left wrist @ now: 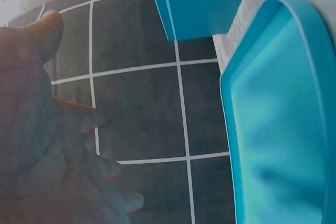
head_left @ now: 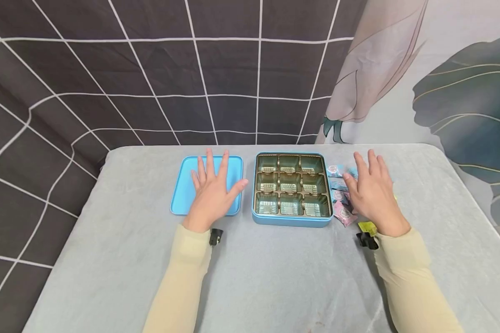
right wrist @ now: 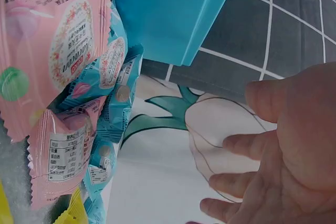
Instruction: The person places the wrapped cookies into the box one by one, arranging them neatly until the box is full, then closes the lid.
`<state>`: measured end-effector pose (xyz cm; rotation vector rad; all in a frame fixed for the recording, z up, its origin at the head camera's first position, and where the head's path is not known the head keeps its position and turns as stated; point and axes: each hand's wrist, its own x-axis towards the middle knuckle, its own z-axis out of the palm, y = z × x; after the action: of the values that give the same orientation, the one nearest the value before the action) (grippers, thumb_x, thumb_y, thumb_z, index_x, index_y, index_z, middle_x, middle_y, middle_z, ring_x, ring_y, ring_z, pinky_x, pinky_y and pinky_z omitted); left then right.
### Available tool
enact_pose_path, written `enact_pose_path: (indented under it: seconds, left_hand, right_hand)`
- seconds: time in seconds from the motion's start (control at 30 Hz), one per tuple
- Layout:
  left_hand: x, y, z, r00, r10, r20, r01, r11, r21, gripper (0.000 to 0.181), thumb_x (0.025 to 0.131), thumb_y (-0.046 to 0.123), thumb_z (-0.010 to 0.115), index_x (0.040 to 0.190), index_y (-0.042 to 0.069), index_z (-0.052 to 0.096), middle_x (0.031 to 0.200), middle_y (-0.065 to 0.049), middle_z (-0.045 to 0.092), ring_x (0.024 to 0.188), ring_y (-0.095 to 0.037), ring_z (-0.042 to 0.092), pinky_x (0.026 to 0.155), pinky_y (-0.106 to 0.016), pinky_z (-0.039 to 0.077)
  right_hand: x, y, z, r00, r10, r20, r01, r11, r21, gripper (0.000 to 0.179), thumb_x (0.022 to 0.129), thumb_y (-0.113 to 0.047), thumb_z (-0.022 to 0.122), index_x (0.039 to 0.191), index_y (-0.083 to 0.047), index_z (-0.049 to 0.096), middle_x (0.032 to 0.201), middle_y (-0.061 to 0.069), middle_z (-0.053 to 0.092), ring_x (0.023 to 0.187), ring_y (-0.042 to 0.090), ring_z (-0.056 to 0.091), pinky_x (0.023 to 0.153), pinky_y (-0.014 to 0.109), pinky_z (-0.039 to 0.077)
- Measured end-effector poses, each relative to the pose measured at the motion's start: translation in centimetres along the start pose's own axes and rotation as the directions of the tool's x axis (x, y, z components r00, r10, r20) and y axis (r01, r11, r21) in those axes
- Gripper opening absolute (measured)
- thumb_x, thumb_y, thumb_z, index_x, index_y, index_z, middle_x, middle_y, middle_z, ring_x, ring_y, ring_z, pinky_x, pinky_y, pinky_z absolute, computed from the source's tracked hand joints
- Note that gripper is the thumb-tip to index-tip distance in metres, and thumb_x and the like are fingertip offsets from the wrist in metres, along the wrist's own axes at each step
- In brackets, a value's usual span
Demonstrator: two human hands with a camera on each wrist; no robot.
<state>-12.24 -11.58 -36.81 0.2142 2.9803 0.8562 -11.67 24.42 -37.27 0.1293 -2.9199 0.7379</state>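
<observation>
My left hand (head_left: 213, 193) is spread flat above a blue lid (head_left: 182, 194), fingers straight and holding nothing. The lid lies with its rim up, as the left wrist view shows. To its right stands a blue tin (head_left: 291, 221) with a gold insert of several square compartments (head_left: 290, 182), nothing in them. Over the wrapped candies at the tin's right side hovers my right hand (head_left: 372, 194), its fingers extended and apart. Pink packets (right wrist: 58, 51), blue packets (right wrist: 118, 98) and yellow packets (right wrist: 73, 211) make up that pile, partly hidden by the hand in the head view.
A grey cloth (head_left: 287, 277) covers the table. Behind it hangs a dark curtain with a white grid (head_left: 225, 69), and at the right a pale leaf-patterned curtain (head_left: 400, 106). Black wrist straps (head_left: 367, 240) show at both cuffs.
</observation>
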Motion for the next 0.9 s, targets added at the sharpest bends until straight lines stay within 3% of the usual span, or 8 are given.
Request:
enact_pose_path:
  seconds: [0.27,0.57,0.9]
  left_hand:
    - [-0.1,0.2,0.5,0.998,0.061,0.004,-0.061,0.996,-0.063,0.087,0.099,0.064,0.045,0.164,0.022,0.005,0.166,-0.013,-0.02,0.149,-0.037,-0.023,0.116,-0.061,-0.013]
    - [-0.5,0.8,1.1,0.995,0.088,0.037,-0.083,0.99,-0.117,0.087,0.099,0.061,0.048,0.164,0.023,0.004,0.165,-0.009,-0.024,0.15,-0.036,-0.022,0.118,-0.056,-0.013]
    - [-0.6,1.3,1.5,0.993,0.108,0.052,-0.101,0.987,-0.126,0.087,0.101,0.058,0.049,0.164,0.019,0.004,0.165,-0.008,-0.023,0.15,-0.032,-0.021,0.119,-0.056,-0.009]
  right_hand:
    - [0.0,0.6,0.0,0.997,-0.08,0.002,0.08,0.997,0.004,0.056,0.106,-0.015,0.047,0.151,0.011,0.029,0.156,0.041,0.014,0.145,0.058,0.007,0.113,0.071,0.01]
    - [0.2,1.3,0.1,0.977,-0.215,-0.007,0.215,0.977,-0.002,0.05,0.101,-0.006,0.055,0.145,0.011,0.04,0.153,0.04,0.025,0.142,0.059,0.018,0.117,0.064,0.012]
    - [0.4,1.7,0.2,0.97,-0.24,0.024,0.24,0.971,-0.002,0.052,0.098,-0.006,0.06,0.144,0.012,0.042,0.148,0.04,0.034,0.136,0.058,0.03,0.114,0.063,0.021]
